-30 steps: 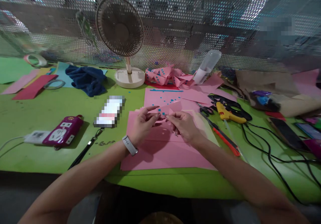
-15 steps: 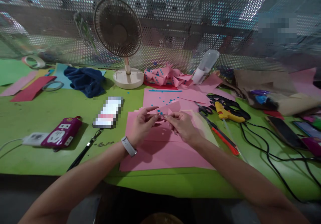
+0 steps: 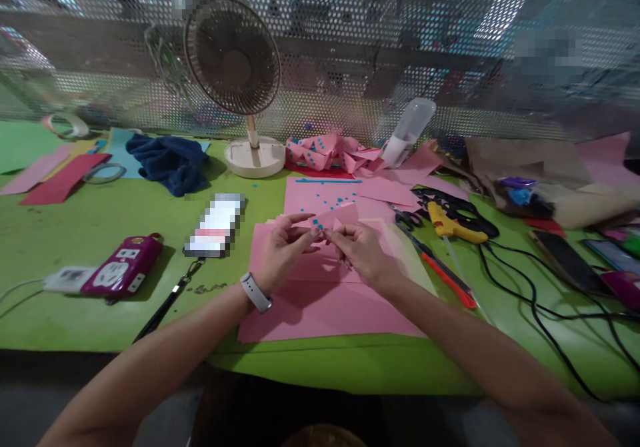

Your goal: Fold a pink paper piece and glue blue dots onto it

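Observation:
My left hand [image 3: 283,250] and my right hand [image 3: 363,250] meet above a large pink paper sheet [image 3: 325,300] on the green table [image 3: 75,220]. Both pinch a small pink paper strip with tiny blue squares [image 3: 333,219], fingertips almost touching at its lower edge. A white watch sits on my left wrist. Behind the strip lies another pink sheet dotted with blue squares [image 3: 325,197].
A small fan [image 3: 235,67] stands at the back before a perforated metal screen. A heap of pink strips [image 3: 330,153], a plastic bottle [image 3: 410,130], scissors [image 3: 407,219], a yellow glue gun [image 3: 453,227], a red cutter [image 3: 447,280], cables and phones lie right. A magenta power strip [image 3: 123,267] and blue cloth [image 3: 167,160] lie left.
Both hands hold the strip in nearly the same spot; the view has drifted slightly, and the fingers have shifted a little along the strip.

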A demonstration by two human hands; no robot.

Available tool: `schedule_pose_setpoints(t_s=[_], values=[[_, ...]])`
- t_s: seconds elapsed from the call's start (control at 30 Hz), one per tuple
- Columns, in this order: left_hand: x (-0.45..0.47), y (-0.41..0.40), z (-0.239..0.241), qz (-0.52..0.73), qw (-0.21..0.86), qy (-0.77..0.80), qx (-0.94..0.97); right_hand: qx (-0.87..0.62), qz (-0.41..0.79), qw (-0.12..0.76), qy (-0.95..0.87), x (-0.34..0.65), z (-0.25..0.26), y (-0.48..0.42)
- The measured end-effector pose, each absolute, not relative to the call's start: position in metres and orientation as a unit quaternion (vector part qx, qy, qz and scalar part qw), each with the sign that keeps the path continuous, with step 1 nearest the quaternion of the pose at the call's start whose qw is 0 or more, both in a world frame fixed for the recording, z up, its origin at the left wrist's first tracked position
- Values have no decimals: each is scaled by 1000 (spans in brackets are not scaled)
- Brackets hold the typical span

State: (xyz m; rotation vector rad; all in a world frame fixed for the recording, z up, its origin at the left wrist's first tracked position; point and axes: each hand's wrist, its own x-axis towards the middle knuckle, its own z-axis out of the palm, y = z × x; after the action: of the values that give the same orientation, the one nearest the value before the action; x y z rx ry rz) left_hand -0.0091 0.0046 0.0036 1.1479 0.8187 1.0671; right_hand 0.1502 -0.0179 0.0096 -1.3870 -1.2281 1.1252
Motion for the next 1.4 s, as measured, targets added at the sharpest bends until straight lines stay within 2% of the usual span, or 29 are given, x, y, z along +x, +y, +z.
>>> schedule_pose_setpoints(t_s=[0.47, 0.67, 1.03, 1.4], values=[[-12, 9, 0, 479, 608, 356, 524, -560, 504, 465, -466, 148, 11, -21], [-12, 9, 0, 476, 590, 352, 549, -512, 567, 510, -395, 144, 5, -22], [-11, 8, 2, 477, 620, 353, 513, -519, 497, 529, -452, 141, 3, -25], [-13, 14, -3, 485, 613, 349, 517, -518, 510, 514, -456, 136, 2, -32]])
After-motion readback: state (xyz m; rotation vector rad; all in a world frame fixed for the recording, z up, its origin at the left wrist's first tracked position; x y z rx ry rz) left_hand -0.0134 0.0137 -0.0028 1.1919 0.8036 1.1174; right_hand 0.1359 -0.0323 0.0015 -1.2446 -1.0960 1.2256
